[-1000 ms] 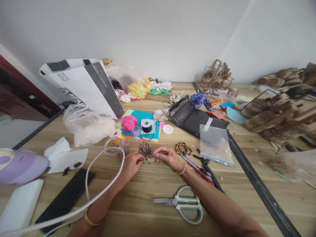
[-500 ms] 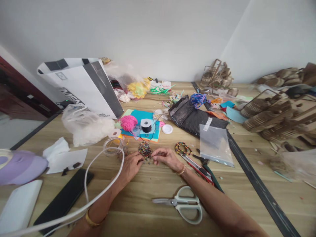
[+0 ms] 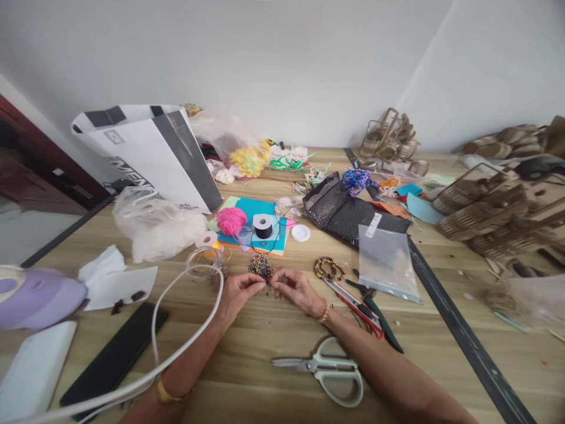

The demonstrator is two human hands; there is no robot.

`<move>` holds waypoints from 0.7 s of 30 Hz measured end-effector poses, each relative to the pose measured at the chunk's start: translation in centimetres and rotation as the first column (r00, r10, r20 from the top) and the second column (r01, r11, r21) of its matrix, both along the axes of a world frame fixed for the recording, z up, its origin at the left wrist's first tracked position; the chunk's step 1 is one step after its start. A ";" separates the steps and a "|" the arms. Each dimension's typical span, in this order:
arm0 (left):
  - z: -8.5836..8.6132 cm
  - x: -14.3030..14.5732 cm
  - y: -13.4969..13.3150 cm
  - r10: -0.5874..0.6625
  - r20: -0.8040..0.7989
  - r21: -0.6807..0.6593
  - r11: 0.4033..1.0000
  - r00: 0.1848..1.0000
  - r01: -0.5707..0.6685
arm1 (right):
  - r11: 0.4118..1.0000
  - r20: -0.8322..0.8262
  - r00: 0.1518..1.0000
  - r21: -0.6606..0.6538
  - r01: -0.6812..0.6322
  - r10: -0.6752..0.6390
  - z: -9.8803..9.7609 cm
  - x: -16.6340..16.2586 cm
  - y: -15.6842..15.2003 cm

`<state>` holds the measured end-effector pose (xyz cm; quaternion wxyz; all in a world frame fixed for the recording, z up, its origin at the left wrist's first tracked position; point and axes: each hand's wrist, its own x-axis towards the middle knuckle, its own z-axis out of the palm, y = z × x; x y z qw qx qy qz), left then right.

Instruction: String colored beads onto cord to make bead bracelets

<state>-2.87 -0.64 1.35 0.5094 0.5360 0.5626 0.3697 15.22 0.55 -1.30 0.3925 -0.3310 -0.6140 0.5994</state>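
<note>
A small heap of multicoloured beads (image 3: 259,266) lies on the wooden table between my hands. My left hand (image 3: 241,292) is at the heap's near left side, thumb and forefinger pinched together; what is between them is too small to make out. Just to the right, my right hand (image 3: 296,288) is also closed in a pinch at the heap's edge, its contents hidden. The fingertips of both hands are close together. Behind the beads, a spool of black cord (image 3: 263,227) stands on blue paper, its cord trailing toward the heap. Beaded bracelets (image 3: 329,268) lie to the right.
Scissors (image 3: 326,366) lie near my right forearm, and a red utility knife (image 3: 355,306) lies beyond it. A white cable (image 3: 189,344) arcs over my left forearm. Pink yarn (image 3: 232,221), a black bubble mailer (image 3: 344,212) and a clear plastic bag (image 3: 387,259) lie farther back.
My left hand has shifted right, its fingers now pinched at the heap's near edge, close to the right fingertips. My right hand stays beside the beads. The view has moved slightly.
</note>
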 end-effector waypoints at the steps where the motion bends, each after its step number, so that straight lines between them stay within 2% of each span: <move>1: 0.0 0.1 0.0 0.012 0.058 -0.042 0.999 0.998 -0.010 | 0.998 0.033 0.999 0.062 0.019 -0.021 0.0 0.0 -0.1; 3: -0.1 0.3 -0.1 0.048 0.189 -0.103 0.994 0.981 -0.029 | 0.972 0.108 0.991 0.227 0.050 -0.077 0.2 0.0 -0.2; 5: -0.4 0.4 -0.1 0.093 0.323 -0.163 0.986 0.942 -0.041 | 0.917 0.163 0.978 0.394 0.055 -0.129 0.5 0.0 -0.3; 8: -0.8 0.4 0.0 0.148 0.445 -0.248 0.968 0.883 -0.037 | 0.835 0.177 0.970 0.548 0.042 -0.165 0.6 0.1 -0.4; 10: -1.0 0.3 0.1 0.172 0.483 -0.287 0.958 0.859 -0.030 | 0.799 0.173 0.968 0.600 0.042 -0.181 0.6 0.1 -0.5; 16: -0.9 0.4 0.1 0.182 0.534 -0.322 0.947 0.826 -0.001 | 0.742 0.164 0.966 0.670 0.039 -0.198 0.2 0.1 -0.5; 21: -1.1 0.4 0.1 0.175 0.540 -0.314 0.949 0.823 0.004 | 0.719 0.147 0.970 0.694 0.040 -0.195 0.1 0.1 -0.4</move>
